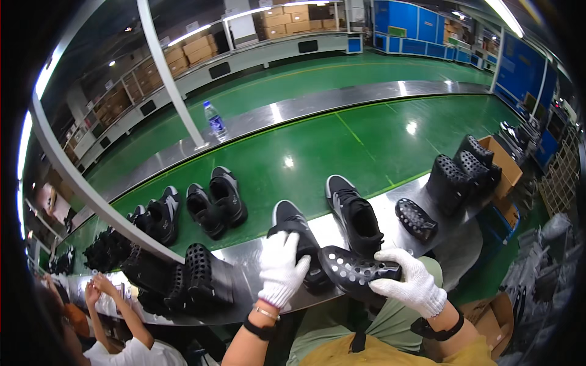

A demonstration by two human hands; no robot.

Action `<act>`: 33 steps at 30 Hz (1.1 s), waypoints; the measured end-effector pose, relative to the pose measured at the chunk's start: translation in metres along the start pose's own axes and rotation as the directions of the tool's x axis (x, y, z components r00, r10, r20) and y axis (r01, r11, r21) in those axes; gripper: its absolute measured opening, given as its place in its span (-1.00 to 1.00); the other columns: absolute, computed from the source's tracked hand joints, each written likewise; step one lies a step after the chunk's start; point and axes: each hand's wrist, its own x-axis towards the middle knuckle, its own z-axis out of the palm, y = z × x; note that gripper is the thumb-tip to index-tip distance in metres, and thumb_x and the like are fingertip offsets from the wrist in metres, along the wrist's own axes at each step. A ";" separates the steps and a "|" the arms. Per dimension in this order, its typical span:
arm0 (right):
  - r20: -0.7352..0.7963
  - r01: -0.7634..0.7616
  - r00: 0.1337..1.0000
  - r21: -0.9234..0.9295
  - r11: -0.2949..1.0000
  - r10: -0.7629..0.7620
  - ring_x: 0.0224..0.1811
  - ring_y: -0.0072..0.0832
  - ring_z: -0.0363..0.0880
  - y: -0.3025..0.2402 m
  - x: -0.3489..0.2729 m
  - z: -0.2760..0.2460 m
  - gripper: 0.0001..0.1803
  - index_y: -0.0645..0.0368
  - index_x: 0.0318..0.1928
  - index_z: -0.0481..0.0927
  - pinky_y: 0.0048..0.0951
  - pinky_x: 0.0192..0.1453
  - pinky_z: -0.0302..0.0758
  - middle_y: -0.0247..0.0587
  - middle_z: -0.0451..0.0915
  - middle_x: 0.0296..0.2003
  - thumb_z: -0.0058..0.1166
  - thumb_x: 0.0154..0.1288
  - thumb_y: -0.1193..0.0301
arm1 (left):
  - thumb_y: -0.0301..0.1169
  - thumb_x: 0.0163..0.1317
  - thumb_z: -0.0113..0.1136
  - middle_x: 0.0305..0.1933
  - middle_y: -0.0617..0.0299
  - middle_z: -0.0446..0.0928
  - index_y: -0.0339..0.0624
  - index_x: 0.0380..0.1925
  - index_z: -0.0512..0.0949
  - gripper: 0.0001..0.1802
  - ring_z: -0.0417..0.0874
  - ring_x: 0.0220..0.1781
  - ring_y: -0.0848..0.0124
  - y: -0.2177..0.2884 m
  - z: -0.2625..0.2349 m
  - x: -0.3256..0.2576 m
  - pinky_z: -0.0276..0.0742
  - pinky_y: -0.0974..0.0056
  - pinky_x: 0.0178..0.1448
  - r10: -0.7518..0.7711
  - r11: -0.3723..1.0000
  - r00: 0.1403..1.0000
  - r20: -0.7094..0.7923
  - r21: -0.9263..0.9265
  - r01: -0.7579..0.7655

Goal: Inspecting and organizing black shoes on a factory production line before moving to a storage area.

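My left hand [282, 268], in a white knit glove, is closed over the side and top of a black sneaker [292, 213] with a grey toe edge. In my gloved right hand [412, 283] is a black perforated plastic shoe tree [351, 268], gripped by its right end and tilted above the metal ledge. Its left end is beside the sneaker under my left hand. A second black sneaker [357, 213] stands just beyond the shoe tree, toe pointing away. Another perforated shoe tree [416, 219] lies on the ledge to the right.
More shoe trees stand bunched at right [448, 183] and left [204, 274]. Sneaker pairs [217, 201] sit along the green conveyor belt [293, 146]. A water bottle [214, 120] is on the far metal rail. A white post [104, 201] rises at left, near a co-worker's hands [101, 290].
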 end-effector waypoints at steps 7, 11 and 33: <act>0.203 0.050 0.977 -0.540 0.840 0.072 -0.20 -0.10 0.65 -0.025 0.044 0.023 -0.39 0.28 -0.06 0.51 -0.24 -0.05 0.57 0.08 0.60 -0.24 0.23 0.15 -0.02 | -0.26 0.03 0.34 -0.40 0.16 0.55 -0.02 -0.24 0.62 -0.73 0.58 -0.28 0.13 -0.010 -0.003 0.029 0.49 0.07 -0.15 0.144 0.990 0.989 -0.020 0.004 -0.144; 0.231 0.224 0.967 -0.578 0.785 -0.106 -0.26 -0.01 0.61 -0.012 0.085 0.066 -0.42 0.26 -0.12 0.51 -0.13 -0.11 0.54 0.08 0.57 -0.33 0.15 0.17 -0.05 | -0.42 0.07 0.29 -0.37 0.13 0.59 -0.09 -0.32 0.64 -0.86 0.62 -0.25 0.12 -0.014 -0.002 0.030 0.52 0.11 -0.09 0.112 0.956 0.993 -0.030 -0.270 -0.116; 0.341 0.347 0.927 -0.635 0.690 -0.152 -0.22 0.03 0.63 -0.004 0.108 0.074 -0.40 0.30 -0.08 0.42 -0.11 -0.13 0.56 0.14 0.61 -0.28 0.19 0.16 0.00 | -0.53 0.04 0.26 -0.30 0.05 0.61 -0.19 -0.28 0.64 -0.81 0.63 -0.21 0.10 -0.026 -0.009 0.046 0.54 0.16 -0.07 0.167 0.940 0.985 0.050 -0.311 -0.144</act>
